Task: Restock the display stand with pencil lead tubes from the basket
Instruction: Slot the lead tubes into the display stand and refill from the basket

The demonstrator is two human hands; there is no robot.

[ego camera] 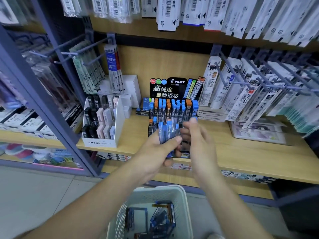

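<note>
Step in hand: loading the stand, mid-restock.

- Left hand [153, 149]: grip closed round a bundle of blue-capped lead tubes [168, 131], caps up, thumb across the front. It holds them just in front of the display stand [174, 94], at the level of the lower rows.
- Right hand [200, 140]: fingers loosely curled, tips up at the stand's right front corner. There is a blue cap right at the fingertips, but with the motion blur I can't tell whether the grip has a tube or is only touching one already slotted.
- Stand sits on the wooden shelf [241, 152]. Back rows look packed with blue and orange caps. The front row shows 2 caps at the left end; the rest is hidden behind the hands.
- Basket [179, 188] is below, near the person, with more tubes [160, 219] lying loose in the bottom. So there is stock left, and the task is partway at best.

Next move, my read: the right hand takes 1 tube off the left-hand bundle and drops it upright, cap up, into a free front slot. That calls for a light pinch and a straight vertical entry, because the slots are narrow and neighbouring tubes can tip. Matching cap colour to the row seems sensible.
</note>
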